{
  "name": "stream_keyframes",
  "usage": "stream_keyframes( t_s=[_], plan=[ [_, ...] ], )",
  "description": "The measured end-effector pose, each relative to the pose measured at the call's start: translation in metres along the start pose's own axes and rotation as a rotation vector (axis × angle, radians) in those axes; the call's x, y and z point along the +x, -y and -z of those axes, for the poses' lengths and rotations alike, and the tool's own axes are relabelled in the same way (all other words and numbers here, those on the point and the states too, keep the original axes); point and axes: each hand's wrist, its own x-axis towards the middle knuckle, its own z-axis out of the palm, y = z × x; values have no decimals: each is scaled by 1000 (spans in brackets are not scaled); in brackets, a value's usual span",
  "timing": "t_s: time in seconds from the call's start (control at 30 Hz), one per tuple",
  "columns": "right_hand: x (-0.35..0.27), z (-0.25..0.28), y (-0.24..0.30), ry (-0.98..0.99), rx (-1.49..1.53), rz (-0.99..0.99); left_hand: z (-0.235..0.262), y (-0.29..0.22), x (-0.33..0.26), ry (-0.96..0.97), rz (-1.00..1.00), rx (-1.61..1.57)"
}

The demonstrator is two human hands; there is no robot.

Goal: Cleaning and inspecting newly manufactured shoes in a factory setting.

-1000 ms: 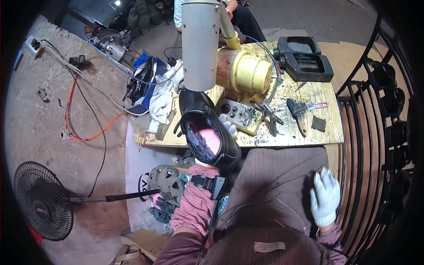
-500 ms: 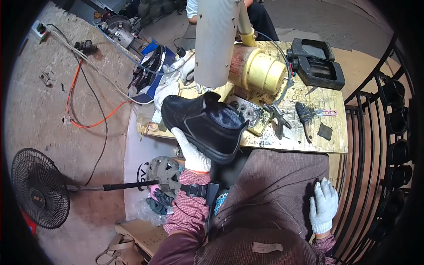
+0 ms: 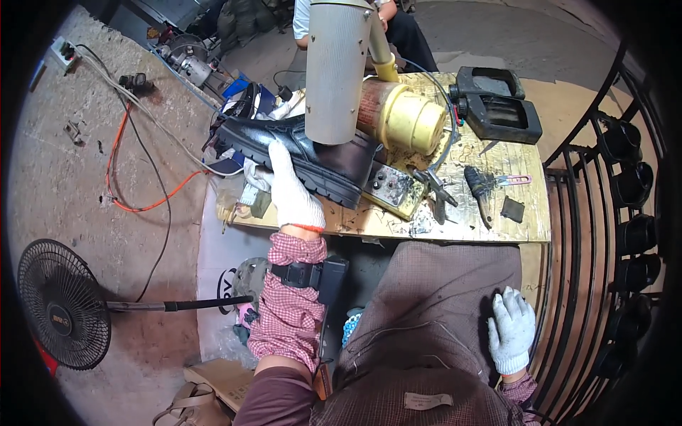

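A black shoe (image 3: 323, 163) is lying on its side over the left part of the wooden surface (image 3: 529, 224), its toe pointing toward 10 o'clock and its heel toward 4. The left hand (image 3: 290, 195), in a white glove, is coming in from 7 o'clock, its grip clamping on the shoe. At 12 o'clock a grey cylinder (image 3: 332, 78) is hanging in front of the shoe's upper; whether they are touching cannot be told.

Dark stains are marking the surface. From the shoe, a control box (image 3: 391, 183) is resting just beside the heel at 4 o'clock, a yellow housing (image 3: 415, 117) at 2, and a black tray (image 3: 501, 110) farther out. Pliers (image 3: 439, 190) and a dark brush (image 3: 478, 192) are lying toward 3. The right hand (image 3: 511, 330), also gloved, is resting on the lap toward 5, fingers nearly together, gripping nothing visible.

Farther off, a black fan (image 3: 64, 305) is standing at 8 o'clock, a metal rack (image 3: 577, 188) at 3, and a seated person (image 3: 408, 42) at 1.

The shoe's leather is shining at the toe, and its thick black sole is showing deep lugs.
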Motion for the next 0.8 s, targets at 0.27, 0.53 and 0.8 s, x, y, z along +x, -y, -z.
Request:
stream_keyframes(
  t_s=[0.27,0.53,0.8],
  plan=[
    [79,12,36,-174,209,277,11,-4,-27,-32,22,48],
    [203,18,138,-359,298,772,72,13,-73,286,279,79],
    [80,-40,39,506,193,500,78,-12,-29,-90,226,-19]
  ],
)
